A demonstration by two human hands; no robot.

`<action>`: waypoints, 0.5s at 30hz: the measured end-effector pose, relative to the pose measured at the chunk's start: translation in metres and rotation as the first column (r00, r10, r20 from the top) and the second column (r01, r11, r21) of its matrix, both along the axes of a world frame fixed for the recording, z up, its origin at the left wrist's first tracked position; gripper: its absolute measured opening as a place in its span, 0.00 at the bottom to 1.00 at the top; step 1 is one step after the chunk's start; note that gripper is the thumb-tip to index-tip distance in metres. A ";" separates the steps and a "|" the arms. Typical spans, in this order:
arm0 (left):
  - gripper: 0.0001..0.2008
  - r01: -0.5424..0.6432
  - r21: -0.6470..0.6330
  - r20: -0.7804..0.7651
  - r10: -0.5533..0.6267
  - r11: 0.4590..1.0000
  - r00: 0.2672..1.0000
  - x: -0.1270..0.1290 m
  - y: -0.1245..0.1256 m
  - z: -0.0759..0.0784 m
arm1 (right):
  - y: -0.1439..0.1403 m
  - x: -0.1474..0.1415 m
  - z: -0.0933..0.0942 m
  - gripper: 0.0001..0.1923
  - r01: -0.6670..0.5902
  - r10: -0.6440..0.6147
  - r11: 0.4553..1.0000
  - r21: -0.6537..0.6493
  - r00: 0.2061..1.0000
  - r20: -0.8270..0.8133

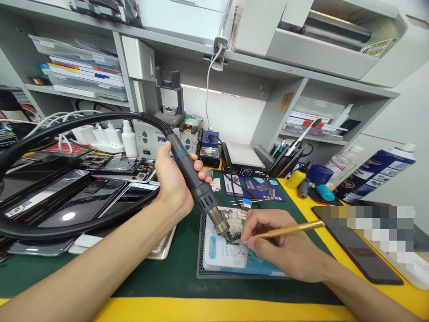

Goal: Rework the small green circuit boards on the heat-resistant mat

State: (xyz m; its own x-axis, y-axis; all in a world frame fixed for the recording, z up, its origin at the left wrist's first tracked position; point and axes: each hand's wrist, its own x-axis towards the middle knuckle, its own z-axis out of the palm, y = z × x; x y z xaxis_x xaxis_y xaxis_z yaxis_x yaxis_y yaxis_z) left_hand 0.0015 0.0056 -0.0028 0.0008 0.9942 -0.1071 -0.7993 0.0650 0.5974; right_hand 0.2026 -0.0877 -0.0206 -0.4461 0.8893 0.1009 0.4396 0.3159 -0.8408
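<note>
My left hand (176,183) is wrapped round a dark grey hot air gun (192,174), tilted with its metal nozzle down to the right. Just below the nozzle lies a small circuit board (237,233), partly hidden by the nozzle and fingers. It rests on a blue and white printed pad (217,255) over a dark perforated mat (201,267). In the fingers of my right hand (281,241) is pinched a slim gold-coloured tool (291,229), its back end pointing right. Its working tip is by the board, too small to make out.
A thick black hose (110,117) loops to the left over several phones (77,205). Behind stand a hot air station (147,138) and a flat heating plate (243,154). Tweezers (251,201) lie behind the pad. Right are a spray can (375,172) and a dark phone (362,250).
</note>
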 end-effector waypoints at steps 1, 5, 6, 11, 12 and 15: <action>0.22 0.000 0.000 -0.001 0.000 1.000 1.000 0.000 0.000 0.000 | 0.000 0.000 0.000 0.05 -0.001 0.001 1.000 -0.001 1.000 0.000; 0.22 -0.004 0.001 -0.002 0.004 1.000 1.000 0.000 -0.001 0.000 | -0.001 -0.001 0.001 0.05 0.003 -0.003 1.000 -0.005 1.000 0.000; 0.22 -0.005 0.000 -0.003 0.005 1.000 1.000 0.000 -0.001 0.000 | -0.001 -0.001 0.002 0.05 0.004 -0.004 1.000 -0.004 1.000 0.000; 0.23 -0.006 -0.001 -0.004 0.006 1.000 1.000 -0.001 -0.001 -0.001 | 0.001 -0.001 0.001 0.05 0.017 -0.017 1.000 -0.009 1.000 0.002; 0.23 -0.005 -0.002 -0.003 0.005 1.000 1.000 -0.001 -0.001 -0.001 | 0.001 -0.001 0.001 0.04 0.017 -0.017 1.000 -0.013 1.000 0.004; 0.23 -0.006 -0.004 0.000 0.006 1.000 1.000 0.000 0.000 -0.001 | 0.001 -0.001 0.001 0.04 0.015 -0.015 1.000 -0.013 1.000 0.003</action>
State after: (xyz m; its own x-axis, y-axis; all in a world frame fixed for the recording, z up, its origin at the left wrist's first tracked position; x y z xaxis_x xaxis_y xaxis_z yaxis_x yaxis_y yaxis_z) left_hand 0.0013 0.0059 -0.0035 -0.0047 0.9938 -0.1113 -0.7995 0.0631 0.5973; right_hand 0.2015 -0.0869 -0.0196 -0.4326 0.8972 0.0883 0.4464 0.2983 -0.8437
